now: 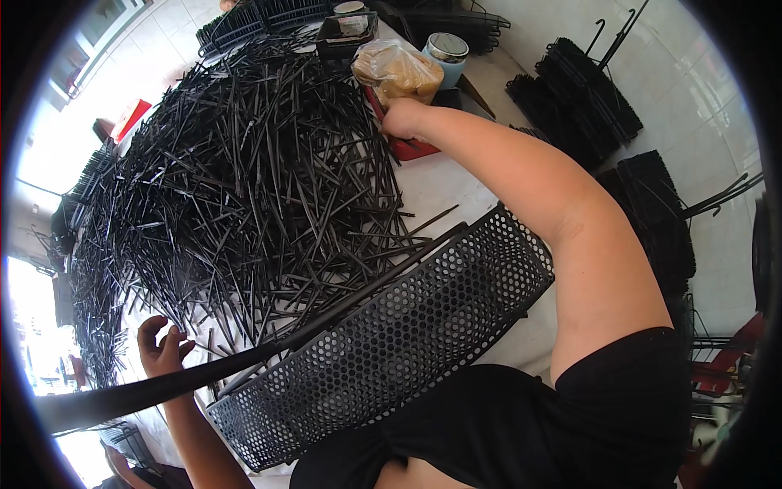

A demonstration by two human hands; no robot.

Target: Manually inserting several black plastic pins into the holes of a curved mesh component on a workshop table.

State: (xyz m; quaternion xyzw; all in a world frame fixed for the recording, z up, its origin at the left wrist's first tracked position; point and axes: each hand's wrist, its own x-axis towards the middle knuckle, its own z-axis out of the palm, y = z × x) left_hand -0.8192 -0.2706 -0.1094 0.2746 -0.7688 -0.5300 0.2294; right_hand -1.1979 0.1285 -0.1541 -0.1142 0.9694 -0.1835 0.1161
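A large heap of thin black sticks covers much of the white table. At its near left edge is my left hand, its fingers curved and apart with nothing seen between them. My right hand reaches far across, down at a red tray next to a clear plastic bag with yellowish-brown contents. The fingers of that hand are mostly hidden, so its grip does not show. Between my body and the heap lies a long black perforated metal rack, tilted, its right end under my right arm.
A light blue jar with a lid and a black box stand past the bag. Black bristly racks with hooks stand along the tiled wall at right. A dark bar crosses the lower left. A person's arm shows at bottom left.
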